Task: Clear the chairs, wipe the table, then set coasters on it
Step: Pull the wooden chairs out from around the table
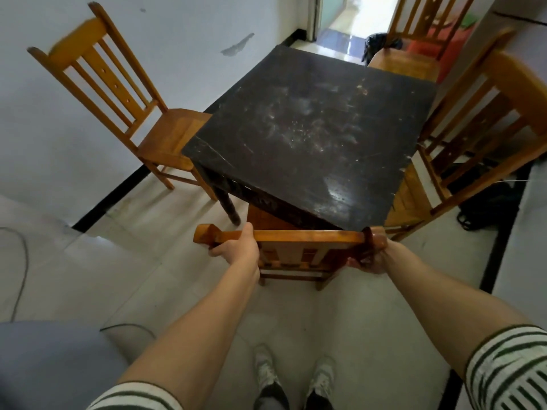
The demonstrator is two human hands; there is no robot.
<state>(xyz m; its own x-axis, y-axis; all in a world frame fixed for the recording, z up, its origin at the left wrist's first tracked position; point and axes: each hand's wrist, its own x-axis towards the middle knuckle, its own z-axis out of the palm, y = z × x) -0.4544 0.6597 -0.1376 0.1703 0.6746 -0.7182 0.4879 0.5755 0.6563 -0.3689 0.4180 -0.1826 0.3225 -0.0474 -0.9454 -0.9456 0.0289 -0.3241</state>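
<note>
While both hands clasp the top rail of the near wooden chair (pixel 307 236), its seat sits tucked under the near edge of the dark square table (pixel 310 128). The left hand (pixel 236 247) curls round the rail just inside the left post, and the right hand (pixel 371 255) wraps the rail's right end at the other post. Pale smears and scratches cover the tabletop, with a glossy patch close to its near corner. A second chair (pixel 165 137) stands at the table's left side by the white wall (pixel 44 128), a third chair (pixel 405 62) at the far side before the doorway (pixel 355 16), and a fourth chair (pixel 488 122) at the right, its seat partly under the tabletop. Striped sleeves (pixel 509 371) and pale shoes (pixel 265 368) show below.
</note>
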